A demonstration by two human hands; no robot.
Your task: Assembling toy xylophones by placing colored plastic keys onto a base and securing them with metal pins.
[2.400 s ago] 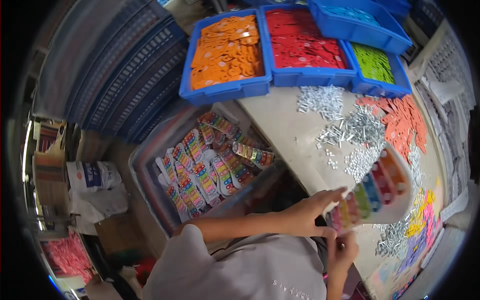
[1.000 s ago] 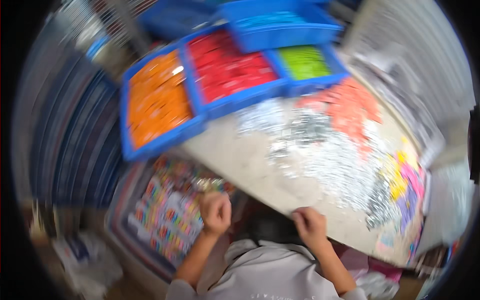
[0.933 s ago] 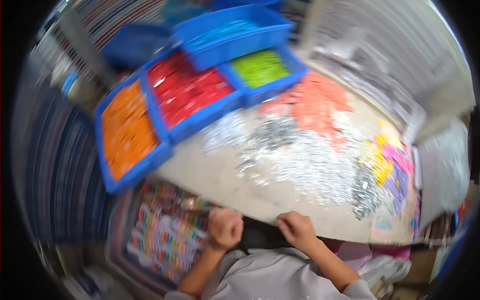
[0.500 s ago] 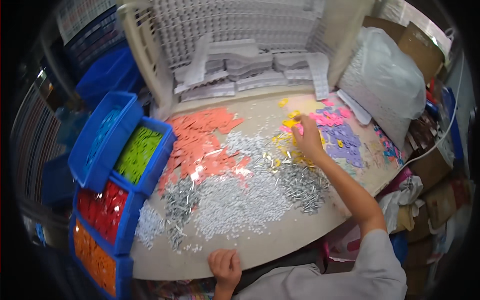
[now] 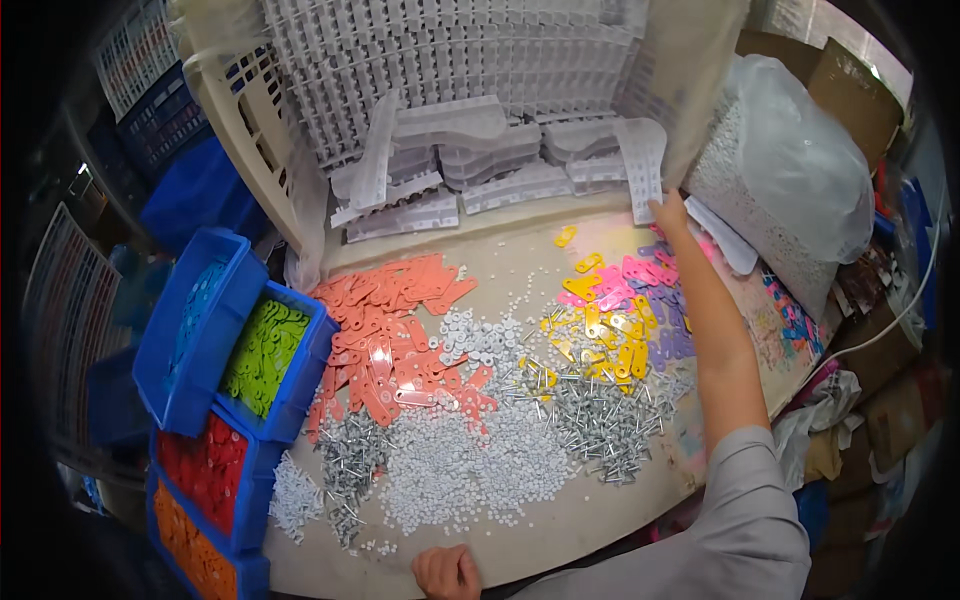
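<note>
My right hand (image 5: 669, 209) reaches to the back right of the table, its fingers closed at the lower end of a translucent white plastic strip (image 5: 640, 165) that leans against a stack of similar pieces (image 5: 490, 155). Under and beside that arm lie purple pieces (image 5: 672, 310), pink pieces (image 5: 645, 270) and yellow pieces (image 5: 632, 350). My left hand (image 5: 446, 573) rests curled at the table's front edge, with nothing visible in it. Ahead of it spread small white beads or washers (image 5: 470, 465), metal pins (image 5: 610, 420) and flat coral pieces (image 5: 385, 340).
Blue bins at the left hold light-blue, green (image 5: 268, 355), red (image 5: 203, 470) and orange pieces (image 5: 190, 530). A cream plastic crate (image 5: 245, 130) stands on its side at the back. A clear bag of white bits (image 5: 780, 170) leans at the right beside a white cable (image 5: 890, 310).
My right hand has moved from the yellow and pink pieces back and right to the white plastic strip. The view has shifted, and my left hand stays curled at the front edge.
</note>
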